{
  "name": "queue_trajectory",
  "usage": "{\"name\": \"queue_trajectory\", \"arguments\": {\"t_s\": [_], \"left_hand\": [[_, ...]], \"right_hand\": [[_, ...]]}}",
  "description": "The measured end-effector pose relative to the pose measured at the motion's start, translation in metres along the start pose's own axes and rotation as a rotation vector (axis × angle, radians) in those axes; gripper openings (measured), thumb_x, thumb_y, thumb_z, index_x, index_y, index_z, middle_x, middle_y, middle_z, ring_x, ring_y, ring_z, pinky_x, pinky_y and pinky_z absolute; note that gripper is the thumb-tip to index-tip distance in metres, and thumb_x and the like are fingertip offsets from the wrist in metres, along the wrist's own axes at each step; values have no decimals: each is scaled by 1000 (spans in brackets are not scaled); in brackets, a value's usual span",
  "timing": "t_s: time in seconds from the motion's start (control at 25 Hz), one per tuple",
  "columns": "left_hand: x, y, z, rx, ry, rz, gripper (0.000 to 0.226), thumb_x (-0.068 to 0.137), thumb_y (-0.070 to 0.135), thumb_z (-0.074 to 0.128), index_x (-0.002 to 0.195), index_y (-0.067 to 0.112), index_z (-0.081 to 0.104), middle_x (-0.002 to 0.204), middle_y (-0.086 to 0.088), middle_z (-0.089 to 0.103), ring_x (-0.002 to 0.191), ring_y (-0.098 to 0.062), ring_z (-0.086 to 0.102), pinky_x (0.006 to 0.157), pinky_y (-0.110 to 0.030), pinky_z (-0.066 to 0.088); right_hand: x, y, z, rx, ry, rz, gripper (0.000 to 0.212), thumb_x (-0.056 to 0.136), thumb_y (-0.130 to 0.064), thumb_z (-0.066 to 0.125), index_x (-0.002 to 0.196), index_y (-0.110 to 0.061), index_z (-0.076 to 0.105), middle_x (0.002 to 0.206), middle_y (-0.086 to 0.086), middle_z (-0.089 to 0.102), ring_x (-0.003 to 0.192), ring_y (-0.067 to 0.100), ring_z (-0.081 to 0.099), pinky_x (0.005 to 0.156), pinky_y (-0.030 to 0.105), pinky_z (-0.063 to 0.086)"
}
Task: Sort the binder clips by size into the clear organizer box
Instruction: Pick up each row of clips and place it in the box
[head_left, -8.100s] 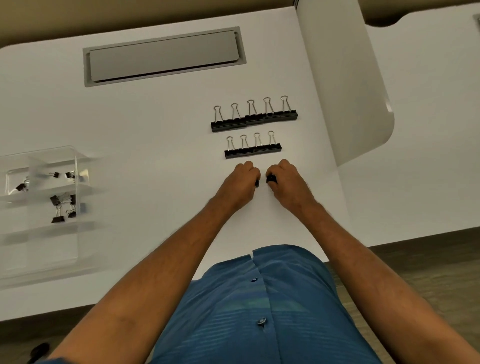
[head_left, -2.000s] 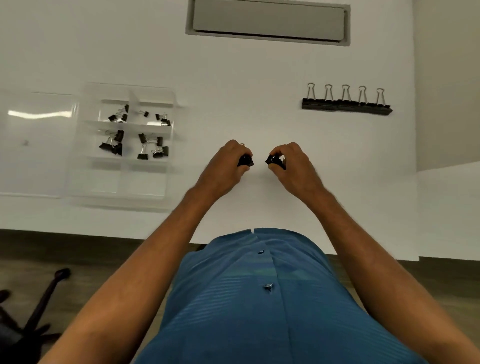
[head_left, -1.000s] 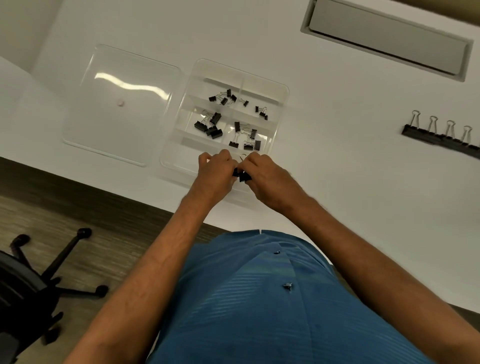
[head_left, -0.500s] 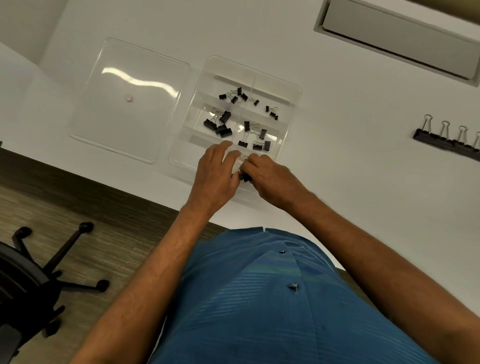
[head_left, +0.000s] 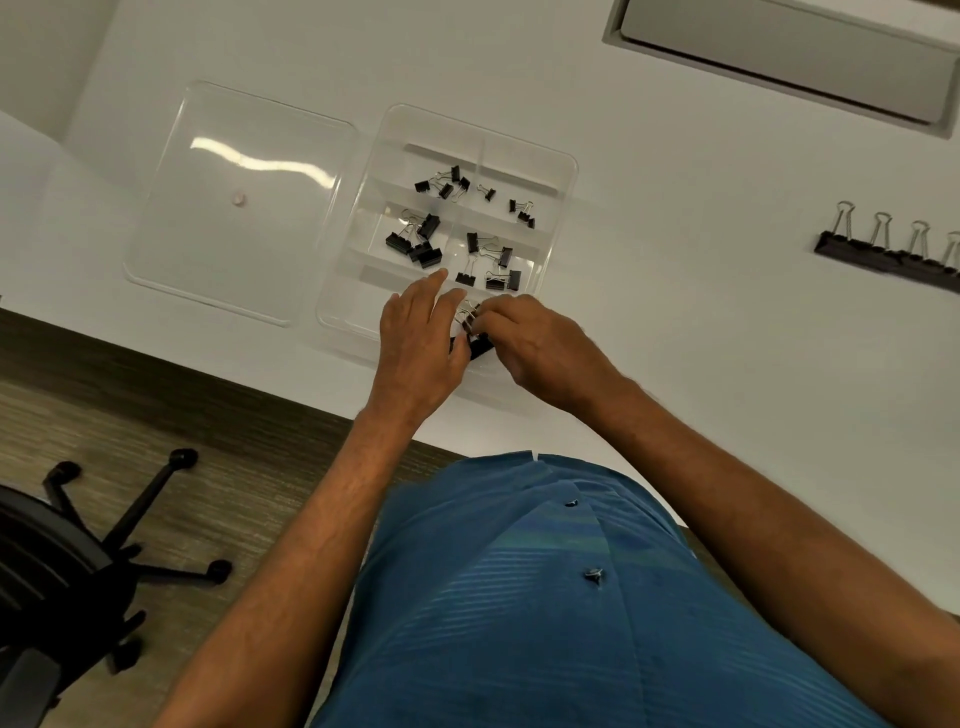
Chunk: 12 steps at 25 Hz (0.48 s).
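Hands: both are over the near row of the clear organizer box (head_left: 566, 171), meeting knuckle to knuckle.
Left hand (head_left: 415, 348): fingers stretched forward over the box, thumb side pressed to black clips between the two hands; whether it truly grips one, I cannot tell.
Right hand (head_left: 540, 348): fingertips pinched on the wire handles of the medium binder clips (head_left: 475, 338), black bodies peeking out underneath.
Box, far row: tiny clips (head_left: 447, 184) on the left, a few more tiny ones on the right.
Box, middle row: small clips (head_left: 415, 244) heaped left, more scattered right.
Lid (head_left: 239, 208): clear, lying flat on the bench (head_left: 701, 312), just left of the box.
Large clips (head_left: 888, 252): lined up in a row, handles up, well off to the right and partly cut by the frame edge.
Also in shot: blue shirt (head_left: 519, 597) and an office chair base (head_left: 119, 545) on the floor.
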<state>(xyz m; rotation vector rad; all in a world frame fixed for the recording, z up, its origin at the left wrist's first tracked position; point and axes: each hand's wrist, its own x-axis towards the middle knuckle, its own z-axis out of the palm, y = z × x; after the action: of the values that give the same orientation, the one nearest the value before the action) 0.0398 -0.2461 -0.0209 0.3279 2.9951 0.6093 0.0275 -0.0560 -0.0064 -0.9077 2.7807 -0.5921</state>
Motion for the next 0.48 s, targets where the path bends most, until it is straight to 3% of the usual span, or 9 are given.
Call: {"name": "queue_trajectory", "arguments": {"t_s": [0.16,0.48], "left_hand": [[17,41,4,-60,27,72,49,94,31,58,139,15,49,151,-8,41,140,-24,36,117,-42,28],[72,165,41,-103,-4,269,47,97,39,53,138,17,51,151,-5,41,139,-22,38,118,-46,25]], "right_hand": [[-42,28,-27,24,169,161,23,97,-12,59,120,-15,64,131,7,59,116,23,56,85,29,53],[-160,126,-71,38,281,452,18,97,-13,59,113,-18,65,123,-1,58,113,18,54,82,31,52]]}}
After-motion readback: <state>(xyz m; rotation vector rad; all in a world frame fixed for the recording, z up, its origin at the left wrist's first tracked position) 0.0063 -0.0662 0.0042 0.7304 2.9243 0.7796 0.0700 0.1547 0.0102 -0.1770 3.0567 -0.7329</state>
